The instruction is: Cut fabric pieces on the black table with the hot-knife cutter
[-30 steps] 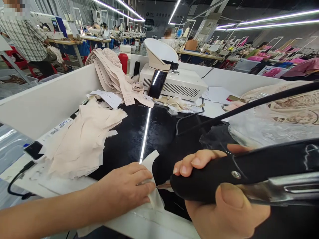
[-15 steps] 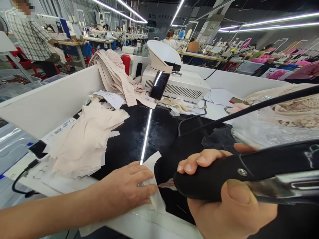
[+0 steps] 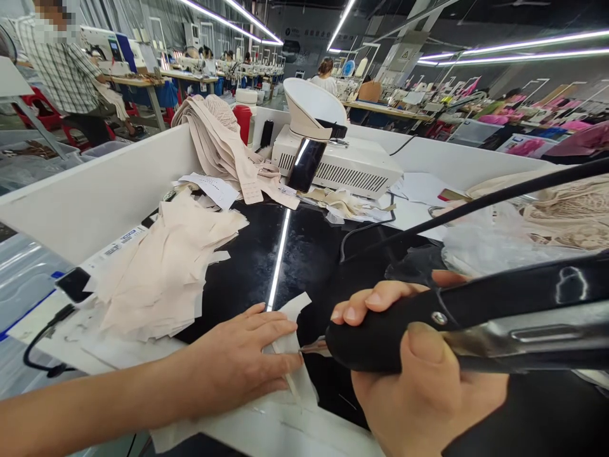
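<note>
My left hand (image 3: 242,355) lies palm down at the near edge of the black work surface (image 3: 247,260), its fingers spread and pressing on a pale curved fabric piece (image 3: 295,309). My right hand (image 3: 419,387) is wrapped round a corded hand tool with a thick black handle (image 3: 371,346) and a metal lever (image 3: 533,336). The thumb rests by the lever. The tool's narrow metal tip (image 3: 314,346) points left and meets, or nearly meets, the fabric beside my left thumb. Whether the tip touches is hard to see.
Beige cut pieces (image 3: 166,266) are piled at left. Behind are folded beige straps (image 3: 214,133), a propped phone (image 3: 307,165) and a vented white box (image 3: 352,166). A black cable (image 3: 476,212) crosses at right near clear plastic (image 3: 504,244). Low white walls (image 3: 118,184) border the table.
My right hand and the tool have shifted left, so the metal tip now reaches the fabric piece. My left hand has stayed almost in place, pressing the fabric.
</note>
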Demonstrator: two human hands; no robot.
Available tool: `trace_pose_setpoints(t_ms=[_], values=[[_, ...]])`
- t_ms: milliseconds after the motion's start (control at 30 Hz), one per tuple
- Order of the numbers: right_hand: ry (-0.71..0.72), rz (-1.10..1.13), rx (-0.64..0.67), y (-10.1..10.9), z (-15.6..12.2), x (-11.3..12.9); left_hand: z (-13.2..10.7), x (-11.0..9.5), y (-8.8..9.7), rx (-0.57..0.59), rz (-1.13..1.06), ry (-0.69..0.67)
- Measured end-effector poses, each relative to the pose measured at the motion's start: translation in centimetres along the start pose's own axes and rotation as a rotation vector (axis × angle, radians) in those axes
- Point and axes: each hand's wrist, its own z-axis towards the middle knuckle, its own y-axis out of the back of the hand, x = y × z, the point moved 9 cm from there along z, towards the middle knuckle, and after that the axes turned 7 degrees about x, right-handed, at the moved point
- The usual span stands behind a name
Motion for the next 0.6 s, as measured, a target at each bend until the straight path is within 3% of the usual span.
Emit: trace_pose_setpoints(t_ms=[233,400,500,600], values=[[0.06,0.015,-0.016,-0.2,0.8,-0.1,0.0,0.0,0.0,-0.02,0.005,0.012],[0.053,0.008,0.032,-0.4,0.5,-0.2,-0.3,-1.8,-0.3,-0.054,0.077,0.029],[0.032,0.004,0.052,-0.3,0.1,0.0,-0.6,-2.9,0.2,-0.074,0.098,0.036],[0.026,0.017,0.052,-0.1,-0.1,0.2,0.0,-2.2,1.5,-0.091,0.099,0.025]])
